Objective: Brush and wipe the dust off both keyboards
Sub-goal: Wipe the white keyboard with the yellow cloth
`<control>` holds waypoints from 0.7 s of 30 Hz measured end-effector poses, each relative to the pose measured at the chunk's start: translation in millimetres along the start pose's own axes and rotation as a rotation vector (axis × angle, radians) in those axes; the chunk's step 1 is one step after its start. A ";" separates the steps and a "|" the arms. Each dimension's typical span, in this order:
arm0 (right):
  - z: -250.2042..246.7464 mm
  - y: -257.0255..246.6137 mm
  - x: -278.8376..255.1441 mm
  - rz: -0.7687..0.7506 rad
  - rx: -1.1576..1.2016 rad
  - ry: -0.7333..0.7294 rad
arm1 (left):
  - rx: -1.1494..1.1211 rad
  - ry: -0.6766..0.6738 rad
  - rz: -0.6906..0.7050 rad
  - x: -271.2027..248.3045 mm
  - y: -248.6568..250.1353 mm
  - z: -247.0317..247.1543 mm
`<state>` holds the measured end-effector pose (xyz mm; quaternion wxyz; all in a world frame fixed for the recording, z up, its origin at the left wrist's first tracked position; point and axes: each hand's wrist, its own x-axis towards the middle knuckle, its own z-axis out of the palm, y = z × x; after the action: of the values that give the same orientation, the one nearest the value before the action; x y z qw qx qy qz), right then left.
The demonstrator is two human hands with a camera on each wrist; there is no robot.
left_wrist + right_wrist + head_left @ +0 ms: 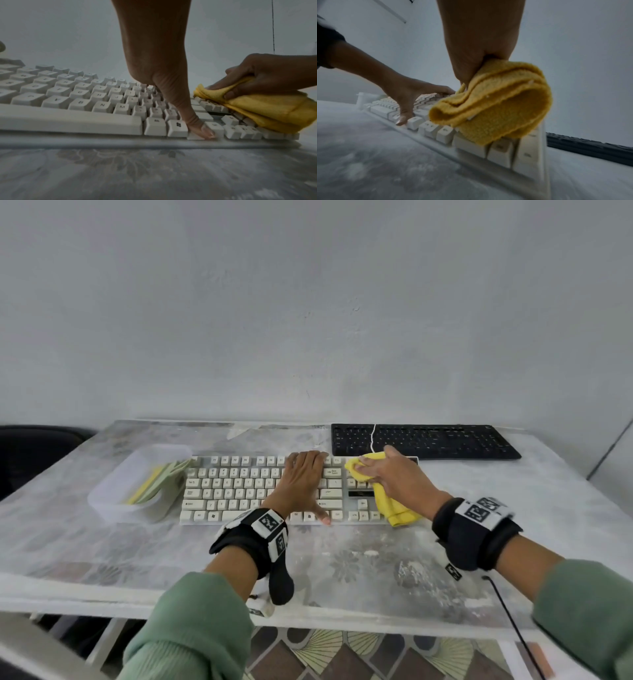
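Note:
A white keyboard [239, 491] lies across the middle of the table, and a black keyboard [445, 441] sits behind it at the right. My left hand [303, 481] rests flat on the white keyboard's right-centre keys, fingers straight, thumb [204, 129] down at the front edge. My right hand [390, 474] grips a folded yellow cloth [387, 501] and holds it against the white keyboard's right end, over the arrow and number keys [498, 147]. The cloth [498, 102] hangs bunched below my right palm. The same cloth [267, 108] covers the far right keys.
A clear plastic tub [137, 484] with green and yellow items stands left of the white keyboard. White dust patches [418, 573] lie on the patterned tabletop in front. A thin white cable [372, 436] crosses the black keyboard. A dark chair [34, 453] is at the far left.

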<state>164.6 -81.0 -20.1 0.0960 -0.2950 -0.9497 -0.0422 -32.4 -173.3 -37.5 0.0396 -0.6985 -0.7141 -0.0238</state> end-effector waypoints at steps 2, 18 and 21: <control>0.3 15.9 -5.7 0.076 0.075 0.006 | -0.002 -0.010 0.009 1.1 -0.5 0.6; -10.4 -4.3 -63.5 -0.040 0.097 -0.263 | -0.005 -0.019 0.012 2.4 -1.4 0.4; -28.1 -0.1 -43.4 -0.098 0.033 -0.253 | 0.008 -0.012 0.002 0.4 0.6 -1.2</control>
<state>204.0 -108.8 -1.7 -0.0218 -0.2496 -0.9681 0.0062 -31.8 -173.0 -36.3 0.0384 -0.6993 -0.7136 -0.0168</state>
